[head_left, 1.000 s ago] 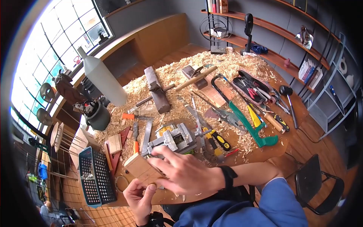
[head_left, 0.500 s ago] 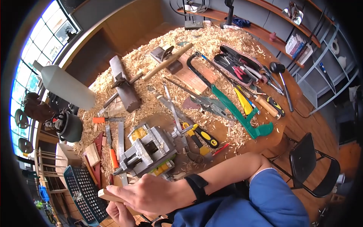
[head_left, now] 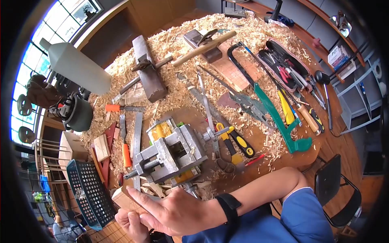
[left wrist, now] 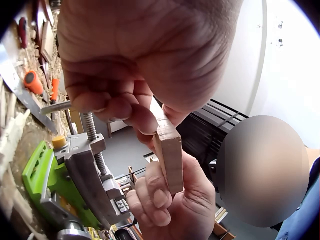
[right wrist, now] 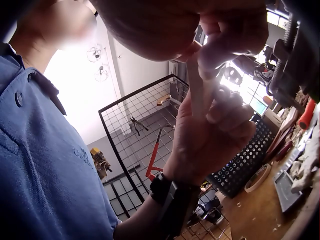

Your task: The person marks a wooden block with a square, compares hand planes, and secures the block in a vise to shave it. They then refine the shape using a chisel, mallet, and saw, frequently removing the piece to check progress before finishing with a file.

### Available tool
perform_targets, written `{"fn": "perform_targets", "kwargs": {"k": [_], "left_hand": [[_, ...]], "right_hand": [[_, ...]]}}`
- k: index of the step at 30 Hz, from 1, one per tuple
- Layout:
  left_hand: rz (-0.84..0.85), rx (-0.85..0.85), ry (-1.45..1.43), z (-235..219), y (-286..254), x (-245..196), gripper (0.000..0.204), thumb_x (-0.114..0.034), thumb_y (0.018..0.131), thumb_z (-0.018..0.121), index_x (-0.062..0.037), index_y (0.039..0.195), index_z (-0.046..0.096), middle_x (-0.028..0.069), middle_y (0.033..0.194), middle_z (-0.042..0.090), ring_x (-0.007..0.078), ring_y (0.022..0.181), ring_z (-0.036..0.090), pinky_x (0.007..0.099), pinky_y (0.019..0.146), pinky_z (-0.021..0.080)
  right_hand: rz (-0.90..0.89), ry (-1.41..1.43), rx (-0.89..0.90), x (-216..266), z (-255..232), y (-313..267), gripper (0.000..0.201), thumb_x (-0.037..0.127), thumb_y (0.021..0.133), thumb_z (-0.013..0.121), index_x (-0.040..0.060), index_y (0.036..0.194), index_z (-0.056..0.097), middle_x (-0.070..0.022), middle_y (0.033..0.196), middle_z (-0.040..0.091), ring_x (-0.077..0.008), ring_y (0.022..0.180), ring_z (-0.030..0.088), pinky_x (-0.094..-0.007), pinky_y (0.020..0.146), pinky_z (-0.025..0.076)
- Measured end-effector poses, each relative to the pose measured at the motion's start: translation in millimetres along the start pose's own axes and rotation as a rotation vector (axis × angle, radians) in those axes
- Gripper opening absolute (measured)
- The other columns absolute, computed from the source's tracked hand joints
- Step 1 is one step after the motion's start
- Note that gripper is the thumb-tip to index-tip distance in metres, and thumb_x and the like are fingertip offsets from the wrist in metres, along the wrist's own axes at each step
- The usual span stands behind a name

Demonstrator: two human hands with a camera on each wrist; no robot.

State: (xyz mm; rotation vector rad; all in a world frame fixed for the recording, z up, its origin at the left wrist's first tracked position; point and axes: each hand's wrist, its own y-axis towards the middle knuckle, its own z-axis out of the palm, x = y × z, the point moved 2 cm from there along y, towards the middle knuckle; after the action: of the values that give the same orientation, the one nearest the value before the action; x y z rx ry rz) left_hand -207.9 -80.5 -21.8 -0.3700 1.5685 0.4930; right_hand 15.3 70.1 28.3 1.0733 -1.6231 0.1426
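Observation:
Both hands hold a small flat wooden block (head_left: 122, 198) near the table's front left. My left hand (head_left: 133, 223) grips its lower end with curled fingers. My right hand (head_left: 172, 210) pinches the block from the other side, its index finger stretched along the top. In the left wrist view, the block (left wrist: 172, 157) stands on edge between the two hands. The right wrist view shows its narrow side (right wrist: 196, 92) against the left palm. Just beyond the hands sits a metal bench vise (head_left: 174, 152), with wood scraps beside it.
A perforated basket (head_left: 87, 198) stands left of the hands. Chisels with orange handles (head_left: 126, 155) and a steel rule (head_left: 137, 137) lie beside the vise. Farther off are wooden planes (head_left: 150, 77), a green hacksaw (head_left: 271, 109), a tool pouch (head_left: 283, 65) and piled shavings (head_left: 174, 36).
The hands and block have come away from the vise toward the front edge. The block turned edge-on, then tilted so its broad face shows again. The head view has shifted.

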Motion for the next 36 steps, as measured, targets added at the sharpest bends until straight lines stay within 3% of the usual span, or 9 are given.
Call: {"fn": "perform_targets", "kwargs": {"k": [10,16,18,25,27,28,31,33,36], "left_hand": [[0.076,-0.088,0.157,11.0,2.3,3.4,0.041,-0.038,0.116,0.058,-0.0046,0.092,0.061,0.0035,0.08,0.066,0.0072,0.07,0.055,0.0263,0.063,0.044],[0.044,0.067,0.012,29.9,6.8,-0.2,0.04,-0.037,0.115,0.059,-0.005,0.091,0.059,0.0047,0.078,0.06,0.0107,0.069,0.05,0.0287,0.061,0.04],[0.011,0.058,0.048,34.6,6.6,-3.8,0.035,-0.03,0.115,0.06,-0.0049,0.091,0.058,0.0049,0.077,0.057,0.0119,0.068,0.048,0.0293,0.06,0.038],[-0.008,-0.028,0.061,32.2,-3.0,-2.1,0.018,-0.017,0.115,0.058,-0.0042,0.103,0.057,0.0071,0.085,0.062,0.0116,0.075,0.053,0.028,0.065,0.044],[-0.016,-0.123,0.081,32.5,-4.9,-1.5,0.018,-0.021,0.115,0.059,-0.0042,0.108,0.058,0.0096,0.09,0.067,0.0121,0.079,0.058,0.0268,0.07,0.047],[-0.016,-0.123,0.08,32.2,-3.9,-2.5,0.018,-0.021,0.115,0.059,-0.0042,0.108,0.058,0.0096,0.09,0.067,0.0121,0.079,0.058,0.0268,0.07,0.047],[0.012,0.046,0.039,28.7,-2.7,-4.4,0.027,-0.03,0.114,0.063,-0.0039,0.107,0.059,0.0106,0.094,0.069,0.0122,0.083,0.061,0.0261,0.074,0.049],[0.062,-0.005,0.149,15.9,-10.1,0.6,0.039,-0.04,0.11,0.069,-0.0023,0.107,0.061,0.0084,0.095,0.069,0.0118,0.084,0.06,0.0287,0.078,0.05],[0.057,0.08,0.192,41.1,6.5,-32.5,0.044,-0.042,0.106,0.074,0.0006,0.097,0.065,0.0044,0.088,0.068,0.0105,0.077,0.058,0.0287,0.072,0.045]], "right_hand": [[-0.016,0.004,-0.006,-1.3,-1.2,1.6,0.08,0.022,0.101,0.072,-0.017,0.161,0.036,-0.0207,0.093,0.076,-0.0276,0.06,0.073,-0.0368,0.052,0.057],[-0.041,0.026,-0.034,0.3,2.9,0.6,0.079,0.02,0.1,0.073,-0.0153,0.161,0.037,-0.0197,0.094,0.077,-0.0269,0.06,0.074,-0.0366,0.051,0.057],[-0.096,0.035,-0.135,3.0,3.9,1.8,0.077,0.021,0.103,0.066,-0.0208,0.159,0.034,-0.0128,0.058,0.063,-0.0248,0.046,0.066,-0.0382,0.045,0.054],[-0.114,0.006,-0.119,4.2,0.7,-0.2,0.075,0.022,0.103,0.066,-0.02,0.158,0.037,-0.0113,0.058,0.063,-0.0218,0.045,0.065,-0.0371,0.044,0.052],[-0.056,0.051,-0.02,4.6,-1.7,-1.1,0.087,0.017,0.096,0.078,-0.0146,0.163,0.034,-0.0177,0.095,0.078,-0.0234,0.062,0.075,-0.0346,0.052,0.057],[-0.056,0.051,-0.02,4.1,-0.5,0.0,0.087,0.017,0.096,0.078,-0.0146,0.163,0.034,-0.0177,0.095,0.078,-0.0234,0.062,0.075,-0.0346,0.052,0.057],[-0.101,-0.001,-0.12,8.2,-6.6,4.0,0.078,0.025,0.103,0.067,-0.0192,0.159,0.037,-0.0119,0.061,0.065,-0.022,0.046,0.066,-0.0378,0.044,0.052],[-0.001,-0.254,0.195,18.0,-38.2,14.0,0.07,0.027,0.097,0.078,-0.014,0.149,0.055,-0.0121,0.08,0.075,-0.0224,0.061,0.074,-0.0362,0.051,0.055],[-0.036,-0.351,-0.075,-3.4,-104.0,37.0,0.024,0.021,0.1,0.073,-0.0001,0.112,0.075,-0.0093,0.07,0.07,-0.0234,0.058,0.071,-0.0362,0.05,0.052]]}}
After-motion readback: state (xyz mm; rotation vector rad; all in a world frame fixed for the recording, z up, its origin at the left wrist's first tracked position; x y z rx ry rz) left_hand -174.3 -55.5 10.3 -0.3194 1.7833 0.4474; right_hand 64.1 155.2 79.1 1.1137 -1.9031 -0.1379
